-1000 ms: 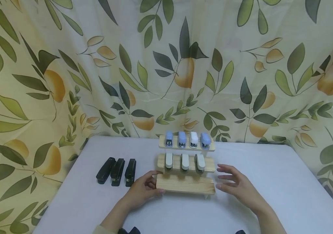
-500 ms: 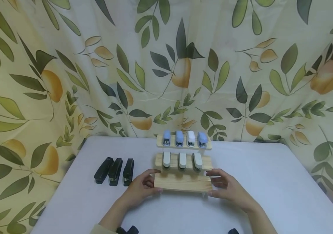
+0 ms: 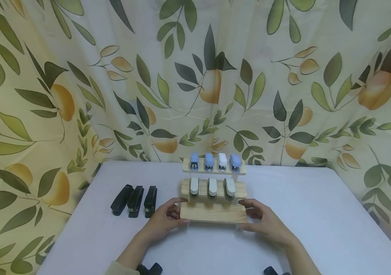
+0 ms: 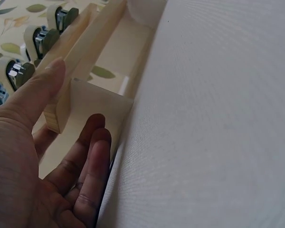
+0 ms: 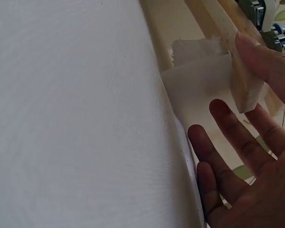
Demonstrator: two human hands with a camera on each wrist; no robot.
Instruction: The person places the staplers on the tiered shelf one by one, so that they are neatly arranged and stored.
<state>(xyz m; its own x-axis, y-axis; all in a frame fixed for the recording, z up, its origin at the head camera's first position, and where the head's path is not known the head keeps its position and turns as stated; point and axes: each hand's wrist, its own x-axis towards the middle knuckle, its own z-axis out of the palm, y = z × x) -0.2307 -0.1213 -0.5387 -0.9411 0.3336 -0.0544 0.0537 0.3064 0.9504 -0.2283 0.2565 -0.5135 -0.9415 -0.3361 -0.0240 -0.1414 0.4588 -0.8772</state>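
Observation:
A three-tier wooden display rack [image 3: 212, 214] stands on the table, its lowest board bare. My left hand [image 3: 163, 218] pinches that board's left end between thumb and fingers. At the opposite end, my right hand [image 3: 264, 219] grips it the same way. Both wrist views show the thumb on the board's edge, with other fingers extended beside a pale support panel [image 4: 102, 102]. White staplers [image 3: 212, 187], three of them, line the middle board. Several mini staplers, blue ones [image 3: 209, 162] and one white [image 3: 222, 162], sit along the top board.
Three black staplers [image 3: 135, 201] lie side by side on the white-covered table [image 3: 285, 187], left of the rack. Behind the table hangs a curtain [image 3: 195, 84] with a leaf and fruit print. Dark objects [image 3: 151, 269] show at the bottom edge.
My right hand has come in from the right and taken hold of the lowest board's right end. My left hand keeps its place at the left end. The view has shifted slightly.

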